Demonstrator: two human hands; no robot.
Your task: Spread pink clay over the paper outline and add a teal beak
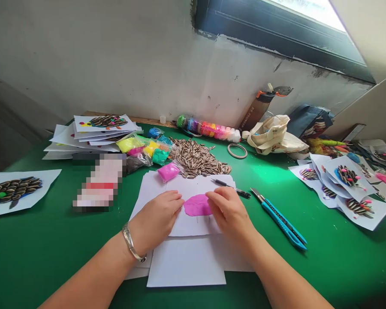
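Head | pink clay (196, 205) between left fingers (173, 201) and right fingers (217, 200) | bunched (pinching: can't tell)

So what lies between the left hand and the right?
In the head view, a flattened pink patch on white paper lies between left hand and right hand.

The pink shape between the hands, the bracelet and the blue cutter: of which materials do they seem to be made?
Pink shape: probably modelling clay, matt, with an uneven, smeared surface. Bracelet: likely silvery metal, shiny, as bright highlights suggest. Blue cutter: apparently smooth plastic handle, evenly coloured; grey blade, perhaps steel.
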